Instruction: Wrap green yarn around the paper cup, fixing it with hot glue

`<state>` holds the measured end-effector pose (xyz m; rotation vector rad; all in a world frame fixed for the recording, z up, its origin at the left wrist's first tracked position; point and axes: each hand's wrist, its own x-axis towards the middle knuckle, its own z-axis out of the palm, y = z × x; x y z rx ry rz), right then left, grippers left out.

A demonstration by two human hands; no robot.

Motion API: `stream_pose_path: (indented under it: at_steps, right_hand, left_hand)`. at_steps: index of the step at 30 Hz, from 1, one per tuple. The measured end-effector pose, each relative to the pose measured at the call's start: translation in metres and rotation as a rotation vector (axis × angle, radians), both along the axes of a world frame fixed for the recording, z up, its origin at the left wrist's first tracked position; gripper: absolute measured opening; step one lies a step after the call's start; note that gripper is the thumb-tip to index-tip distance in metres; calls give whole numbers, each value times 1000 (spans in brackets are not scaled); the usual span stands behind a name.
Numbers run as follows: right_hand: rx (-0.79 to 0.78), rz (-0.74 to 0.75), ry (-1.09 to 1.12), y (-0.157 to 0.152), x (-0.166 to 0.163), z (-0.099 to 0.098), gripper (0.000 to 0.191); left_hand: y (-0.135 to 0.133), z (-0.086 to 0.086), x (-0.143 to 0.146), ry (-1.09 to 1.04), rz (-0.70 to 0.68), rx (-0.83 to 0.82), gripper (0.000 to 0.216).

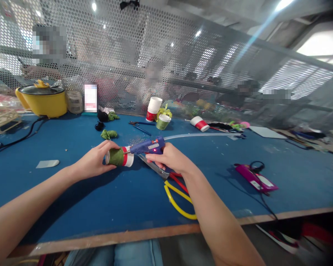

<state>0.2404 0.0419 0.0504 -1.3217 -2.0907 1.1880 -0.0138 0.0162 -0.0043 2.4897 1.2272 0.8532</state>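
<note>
In my left hand point(96, 159) lies a paper cup point(117, 157) on its side, with green yarn wound round part of it and a red band and white end showing. My right hand point(169, 159) grips a blue glue gun point(147, 146), a small red light glowing on its body. The gun's nozzle touches or nearly touches the cup beside the edge of the yarn. A long clear glue stick point(199, 135) sticks out from the gun's back. Under my right hand and forearm lie large scissors point(180, 188) with red and yellow handles. A green yarn ball point(109, 134) sits just beyond the cup.
Behind stand stacked paper cups point(154, 108), a green-wrapped cup point(163, 122) and pliers point(141, 125). Another cup point(199, 123) lies tipped over. A yellow electric pot point(44, 99) and a lit phone point(90, 98) are at the left. A purple power strip point(255, 179) with a cord lies right.
</note>
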Motion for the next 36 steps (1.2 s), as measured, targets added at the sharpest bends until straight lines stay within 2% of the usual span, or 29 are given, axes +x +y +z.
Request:
stream_pose_path:
  at_steps: [6,10,13,16,18,23,26,27,29,30,32,33,36]
  right_hand:
    - [-5,10,0,-2,-1,2,25]
    - [-10,-48,110,3,0,-2,22]
    - [-11,-146,244,13,1,-8,19]
    - [37,-310,288,27,1,-15,16]
    - [67,-376,230,36,1,-21,15]
    - [108,-411,-48,54,0,-42,30]
    - [103,-425,-110,59,-1,-51,27]
    - [127,-441,-140,59,-2,-52,24]
    - [277,-479,-239,59,-4,-49,19]
    - [378,-477,-297,57,-7,-46,17]
    - [514,-378,-358,53,-15,-35,20]
    - [489,-278,-337,49,-21,-28,27]
    - [224,-17,-125,38,-43,-11,41]
  left_hand:
    - [-1,2,1,-27,20,-24,40]
    - [-1,2,1,-7,-2,11,40]
    - [-2,2,2,23,-27,78,38]
    - [-4,1,5,49,-50,150,38]
    - [-5,-1,7,50,-59,190,39]
    - [-10,-3,13,46,-92,226,39]
    - [-11,-3,15,57,-106,242,38]
    - [-12,-3,16,59,-107,247,38]
    - [-12,-3,16,60,-111,256,38]
    - [-12,-3,16,61,-113,257,38]
    - [-12,-3,17,66,-119,259,38]
    - [-12,-3,17,69,-125,260,38]
    - [-13,-2,19,94,-147,265,41]
